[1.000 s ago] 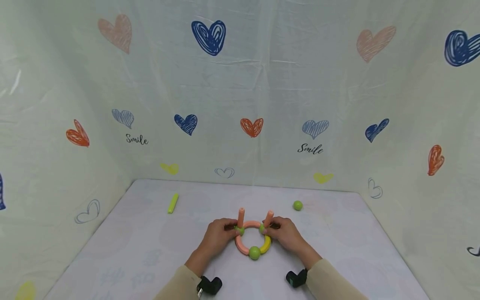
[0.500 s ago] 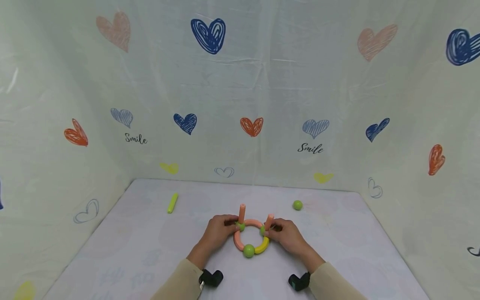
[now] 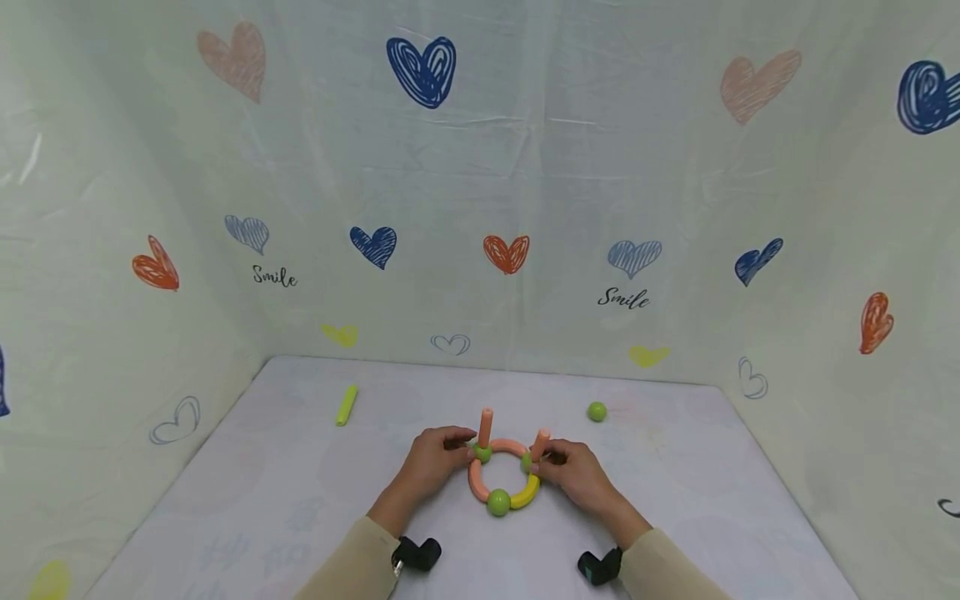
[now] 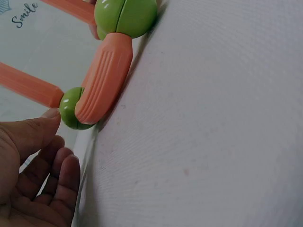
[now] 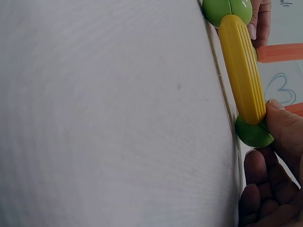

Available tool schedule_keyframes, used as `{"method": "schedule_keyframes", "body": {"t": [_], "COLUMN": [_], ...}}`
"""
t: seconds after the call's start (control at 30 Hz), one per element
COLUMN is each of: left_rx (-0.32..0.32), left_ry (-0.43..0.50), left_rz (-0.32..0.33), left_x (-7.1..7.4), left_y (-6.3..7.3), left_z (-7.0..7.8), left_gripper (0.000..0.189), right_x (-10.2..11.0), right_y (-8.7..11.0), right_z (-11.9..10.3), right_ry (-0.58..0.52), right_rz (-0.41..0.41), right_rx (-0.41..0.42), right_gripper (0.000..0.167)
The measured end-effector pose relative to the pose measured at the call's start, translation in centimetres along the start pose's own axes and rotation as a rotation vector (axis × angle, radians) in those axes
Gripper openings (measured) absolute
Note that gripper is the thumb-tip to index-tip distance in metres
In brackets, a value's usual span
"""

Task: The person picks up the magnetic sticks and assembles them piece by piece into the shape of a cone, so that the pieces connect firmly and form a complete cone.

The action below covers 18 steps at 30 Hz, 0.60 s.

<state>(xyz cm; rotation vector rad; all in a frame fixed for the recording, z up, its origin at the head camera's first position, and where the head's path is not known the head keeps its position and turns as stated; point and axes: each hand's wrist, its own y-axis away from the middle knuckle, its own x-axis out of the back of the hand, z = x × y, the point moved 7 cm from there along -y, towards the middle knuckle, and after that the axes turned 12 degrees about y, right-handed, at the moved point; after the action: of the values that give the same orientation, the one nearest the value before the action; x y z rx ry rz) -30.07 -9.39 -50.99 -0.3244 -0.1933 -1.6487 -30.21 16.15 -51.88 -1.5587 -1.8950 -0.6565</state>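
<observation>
A ring of magnetic building sticks and balls stands on the table, made of curved orange sticks, a yellow curved stick and green balls. Two straight orange sticks rise from its far side. My left hand holds the ring's left ball by the thumb, at the foot of a straight stick; its index finger is largely hidden in the left wrist view. My right hand pinches the right ball, thumb by the end of the yellow stick and fingers curled below.
A yellow-green straight stick lies at the back left of the white table. One loose green ball is at the back right. A curtain with printed hearts hangs behind and at both sides.
The ring has turned slightly and its near ball has shifted left, with both hands at it. The left hand has moved a little away from the body. Over the last half second little differs.
</observation>
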Motion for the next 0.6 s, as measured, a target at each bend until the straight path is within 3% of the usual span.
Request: {"method": "schedule_keyframes", "body": {"t": [0.27,0.6], "left_rx": [0.029,0.026], "left_ry": [-0.026,-0.049], "left_rz": [0.158,0.303], "left_x": [3.8,12.3], "left_y": [-0.4,-0.3], "left_z": [0.1,-1.1], "left_gripper": [0.025,0.035], "right_x": [0.1,-0.3], "right_y": [0.2,0.0], "right_z": [0.0,0.2], "right_ry": [-0.006,-0.024], "right_rz": [0.011,-0.006], "right_rx": [0.026,0.03], "right_gripper": [0.024,0.023]}}
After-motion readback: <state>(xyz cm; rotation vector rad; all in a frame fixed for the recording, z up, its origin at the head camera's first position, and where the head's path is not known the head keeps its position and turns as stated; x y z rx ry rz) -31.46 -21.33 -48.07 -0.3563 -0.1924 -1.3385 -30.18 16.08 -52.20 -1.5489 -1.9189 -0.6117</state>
